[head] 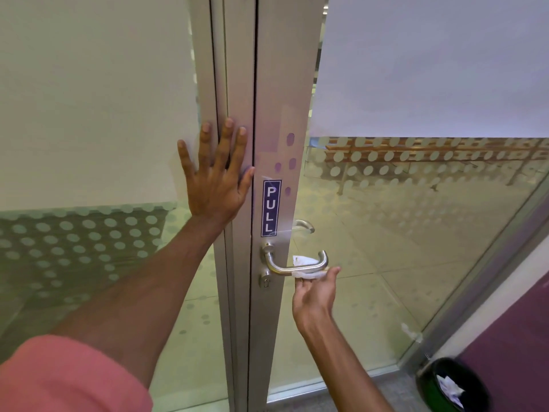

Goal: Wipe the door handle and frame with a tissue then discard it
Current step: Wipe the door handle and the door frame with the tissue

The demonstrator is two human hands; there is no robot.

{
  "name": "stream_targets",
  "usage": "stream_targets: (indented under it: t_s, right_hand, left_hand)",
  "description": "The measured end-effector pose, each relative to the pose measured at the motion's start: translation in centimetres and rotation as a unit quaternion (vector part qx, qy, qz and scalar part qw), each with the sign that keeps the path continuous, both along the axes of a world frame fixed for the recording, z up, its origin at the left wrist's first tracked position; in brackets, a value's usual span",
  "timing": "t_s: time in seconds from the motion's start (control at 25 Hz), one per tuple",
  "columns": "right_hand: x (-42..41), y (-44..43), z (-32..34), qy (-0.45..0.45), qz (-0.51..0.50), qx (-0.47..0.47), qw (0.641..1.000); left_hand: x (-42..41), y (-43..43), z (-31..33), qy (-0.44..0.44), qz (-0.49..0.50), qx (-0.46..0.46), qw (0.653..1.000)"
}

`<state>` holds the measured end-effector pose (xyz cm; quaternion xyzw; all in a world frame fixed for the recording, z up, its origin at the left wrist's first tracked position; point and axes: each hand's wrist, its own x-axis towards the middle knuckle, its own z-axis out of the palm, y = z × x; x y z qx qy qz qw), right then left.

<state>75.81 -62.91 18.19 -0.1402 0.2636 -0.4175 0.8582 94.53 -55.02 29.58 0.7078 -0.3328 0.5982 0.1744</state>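
A silver lever door handle (280,267) sticks out from the grey metal door frame (276,114), below a blue PULL sticker (271,208). My right hand (315,295) holds a white tissue (306,274) up against the underside of the handle's free end; part of the tissue shows behind the lever. My left hand (215,176) lies flat with spread fingers on the fixed frame post to the left of the door gap, holding nothing.
A black waste bin (451,385) with crumpled white paper inside stands on the floor at the lower right. Frosted dotted glass panels flank the frame on both sides. A second handle (304,226) shows on the far side of the glass.
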Motion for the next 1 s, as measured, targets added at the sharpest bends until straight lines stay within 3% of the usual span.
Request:
stream_targets:
  t_s: [0.4,0.6,0.8,1.0]
  right_hand:
    - [4.1,6.4,2.4,-0.062,0.022,0.146,0.987]
    - [1.3,4.1,0.7,-0.102,0.046,0.142,0.984]
    - [-1.1,-0.3,1.0,-0.069,0.062,0.116,0.989]
    - [-0.5,-5.4,2.3,-0.035,0.044,0.162,0.985]
  left_hand:
    - [0.2,0.1,0.0,-0.005,-0.008,-0.003,1.0]
    - [-0.1,0.1,0.0,-0.009,-0.004,0.001,1.0]
    - [-0.1,0.2,0.1,-0.003,-0.009,-0.001,1.0]
    - [0.1,0.1,0.1,-0.003,-0.008,0.0,1.0]
